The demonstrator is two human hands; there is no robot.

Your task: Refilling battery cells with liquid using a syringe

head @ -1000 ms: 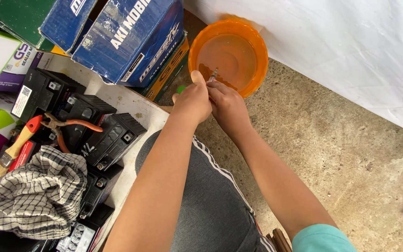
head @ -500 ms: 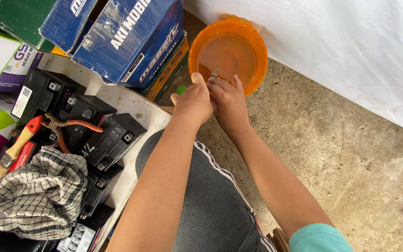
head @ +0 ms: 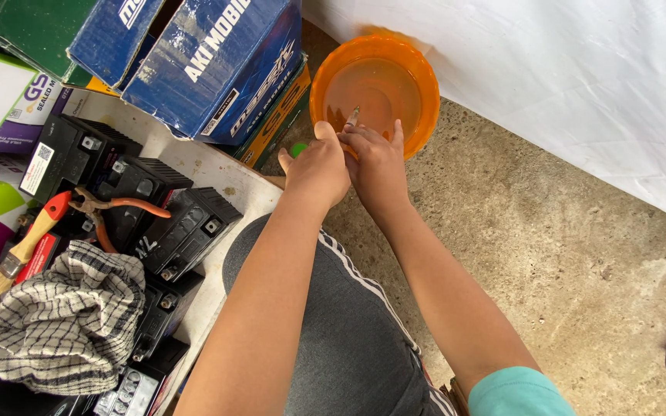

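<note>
Both my hands meet over the near rim of an orange plastic basin on the concrete floor. My left hand is curled into a fist, thumb up, against my right hand. A small thin metal part sticks up between them over the basin. My right hand pinches it with thumb and forefinger while its other fingers spread out. What my left hand grips is hidden inside the fist.
Several black batteries lie on a white board at left, with orange-handled pliers, a red-handled brush and a checked cloth. Blue and green cardboard boxes stack behind. A white sheet covers the right.
My hands have edged slightly toward the basin, the metal part has tilted up, and the fingers of my right hand have opened out.
</note>
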